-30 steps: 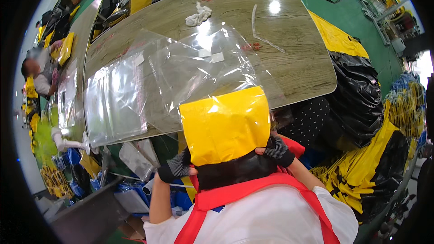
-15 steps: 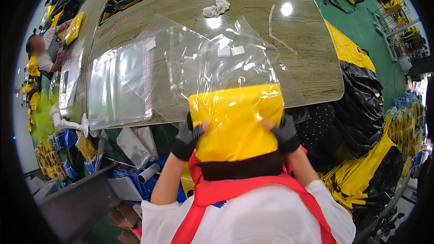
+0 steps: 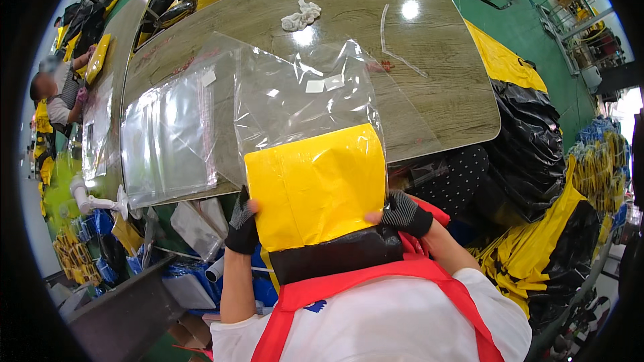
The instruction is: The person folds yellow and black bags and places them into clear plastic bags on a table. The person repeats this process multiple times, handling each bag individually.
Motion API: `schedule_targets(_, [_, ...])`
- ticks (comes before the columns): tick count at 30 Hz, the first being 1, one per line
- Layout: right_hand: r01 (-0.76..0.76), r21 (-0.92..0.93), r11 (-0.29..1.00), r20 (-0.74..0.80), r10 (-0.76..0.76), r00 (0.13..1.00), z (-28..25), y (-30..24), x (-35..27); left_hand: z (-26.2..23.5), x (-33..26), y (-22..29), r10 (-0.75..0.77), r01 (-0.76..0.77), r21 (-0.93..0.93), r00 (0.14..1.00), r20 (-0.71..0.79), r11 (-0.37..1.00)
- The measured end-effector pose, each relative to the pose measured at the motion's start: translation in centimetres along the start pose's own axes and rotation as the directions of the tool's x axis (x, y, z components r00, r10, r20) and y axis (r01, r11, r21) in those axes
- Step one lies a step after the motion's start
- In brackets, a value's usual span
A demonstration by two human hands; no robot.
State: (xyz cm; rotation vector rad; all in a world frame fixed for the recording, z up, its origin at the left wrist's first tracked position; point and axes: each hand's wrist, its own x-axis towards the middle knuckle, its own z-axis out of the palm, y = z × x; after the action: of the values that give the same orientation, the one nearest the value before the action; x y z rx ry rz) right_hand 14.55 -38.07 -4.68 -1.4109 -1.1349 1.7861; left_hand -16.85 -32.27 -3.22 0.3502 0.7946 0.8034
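A folded yellow-and-black glossy sheet [image 3: 312, 194] lies flat between my hands at the near table edge, its black fold toward my body. A clear plastic bag [image 3: 308, 114] surrounds the yellow part, and the bag's far end spreads limp over the table. My left hand [image 3: 243, 220], in a black-and-grey fingerless glove, grips the left edge with the thumb on top. On the other side my right hand [image 3: 402, 214], gloved alike, pinches the right edge near the black fold. The fingers beneath are hidden.
A stack of clear plastic bags [image 3: 168, 134] lies left on the wood-patterned table [image 3: 443, 60]. A crumpled white cloth [image 3: 302, 15] is at the far side. Yellow-and-black sheets [image 3: 530, 134] heap at the right. Another person [image 3: 60, 90] works at the far left.
The folded sheet and bag have shifted left and tilted slightly, and both hands have moved left with them. More of the black fold shows, and the bag's far end lies flatter.
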Motion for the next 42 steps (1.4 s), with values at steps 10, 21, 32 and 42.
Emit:
schedule_targets(10, [0.170, -0.026, 0.985, 0.092, -0.167, 0.982, 0.2, -3.1, -0.3, -1.9, -0.7, -0.3, -0.110, 0.109, -0.018, 0.993, -0.053, 0.994])
schedule_targets(21, [0.181, 0.129, 0.975, 0.107, -0.195, 0.975, 1.0, -1.6, 0.0, 1.7, 0.4, 2.2, 0.294, -0.267, 0.353, 0.955, -0.025, 0.897])
schedule_targets(32, [0.272, -0.036, 0.962, -0.044, -0.273, 0.961, -0.2, 0.0, 0.8, -0.3, 0.8, 0.1, 0.384, -0.265, 0.547, 0.916, -0.114, 0.794])
schedule_targets(42, [0.117, -0.082, 0.990, -0.151, -0.128, 0.980, -0.7, 0.1, 1.3, -0.3, 0.9, -2.9, 0.420, -0.421, 0.161, 0.907, 0.046, 0.893])
